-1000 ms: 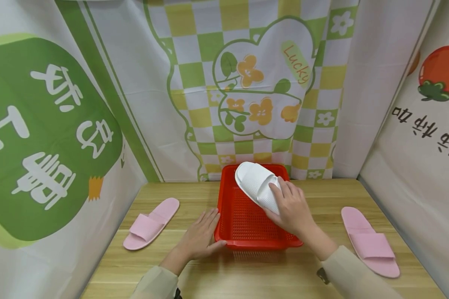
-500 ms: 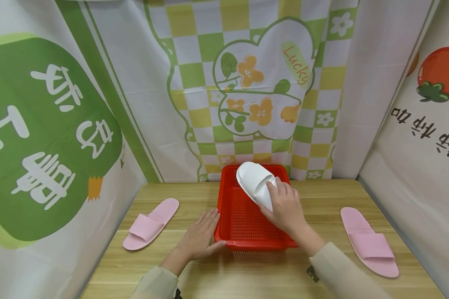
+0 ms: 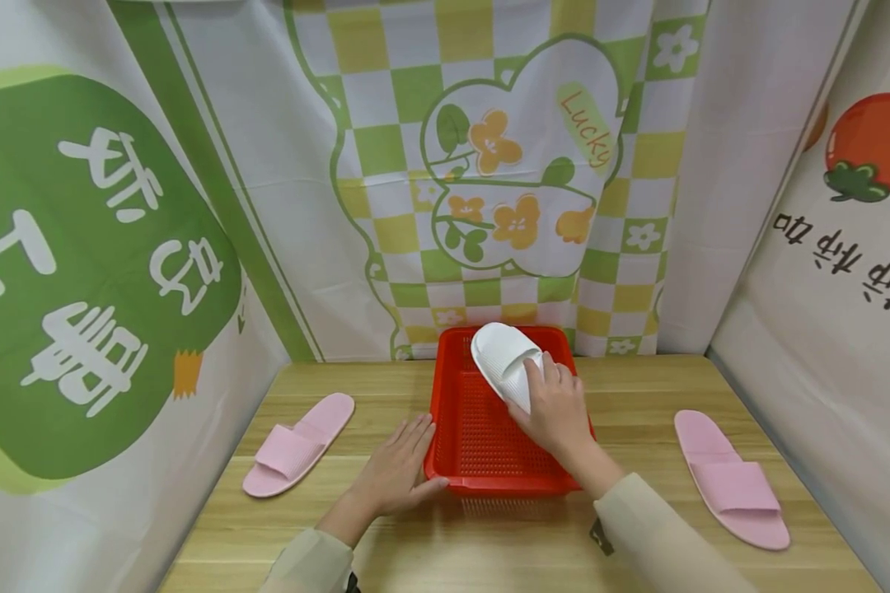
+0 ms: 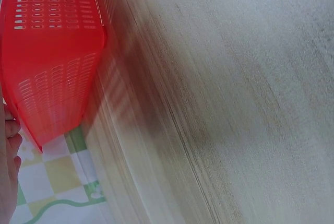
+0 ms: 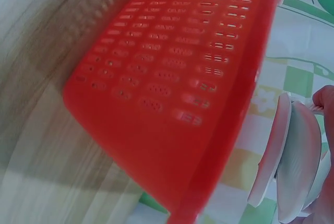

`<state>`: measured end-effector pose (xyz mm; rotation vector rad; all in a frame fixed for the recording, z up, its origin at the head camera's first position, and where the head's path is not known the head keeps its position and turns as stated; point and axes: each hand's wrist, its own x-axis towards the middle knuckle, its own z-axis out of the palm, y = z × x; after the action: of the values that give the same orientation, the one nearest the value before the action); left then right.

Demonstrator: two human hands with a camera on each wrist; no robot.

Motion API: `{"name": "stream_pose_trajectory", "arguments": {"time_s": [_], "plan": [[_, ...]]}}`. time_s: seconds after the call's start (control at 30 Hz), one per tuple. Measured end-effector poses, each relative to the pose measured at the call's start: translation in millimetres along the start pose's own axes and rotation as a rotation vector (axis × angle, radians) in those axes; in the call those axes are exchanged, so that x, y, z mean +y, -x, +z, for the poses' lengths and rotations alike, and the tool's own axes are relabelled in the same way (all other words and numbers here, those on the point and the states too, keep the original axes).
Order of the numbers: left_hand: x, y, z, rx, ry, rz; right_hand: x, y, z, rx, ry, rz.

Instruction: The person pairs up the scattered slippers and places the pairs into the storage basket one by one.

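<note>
The right hand (image 3: 556,409) held a white slipper (image 3: 506,361) over the far half of a red basket (image 3: 482,445), fingers and thumb curled round the slipper's strap end. The slipper was plain white with a fine ribbed texture, a rounded toe and a broad open band across the upper; its toe pointed toward the far rim of the basket and it sat tilted, heel end under the palm. Whether it touched the basket floor could not be told. In the right wrist view the white slipper (image 5: 292,161) showed edge-on as a thin sole with the strap arched just beside it, next to the outer wall of the red basket (image 5: 172,93). The basket was a perforated plastic tray with slotted walls, standing at the middle of the tabletop (image 3: 489,543) toward the far edge. The left hand (image 3: 400,471) lay flat on the tabletop, fingers straight and slightly spread, touching the basket's near left corner. The left wrist view showed that corner of the red basket (image 4: 52,57) and blurred wood grain. One pink slipper (image 3: 297,445) lay near the left edge of the tabletop, and another pink slipper (image 3: 730,478) lay near the right edge, both well apart from the basket.
</note>
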<state>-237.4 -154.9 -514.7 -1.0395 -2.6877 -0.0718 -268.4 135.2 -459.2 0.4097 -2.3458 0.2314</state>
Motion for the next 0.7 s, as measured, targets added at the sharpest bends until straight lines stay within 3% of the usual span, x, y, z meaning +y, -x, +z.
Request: {"name": "stream_pose_trajectory", "arguments": {"time_s": [0.7], "plan": [[0.4, 0.8, 0.3, -0.012, 0.0, -0.013, -5.6, -0.3, 16.8, -0.135, 0.064, 0.201]]}}
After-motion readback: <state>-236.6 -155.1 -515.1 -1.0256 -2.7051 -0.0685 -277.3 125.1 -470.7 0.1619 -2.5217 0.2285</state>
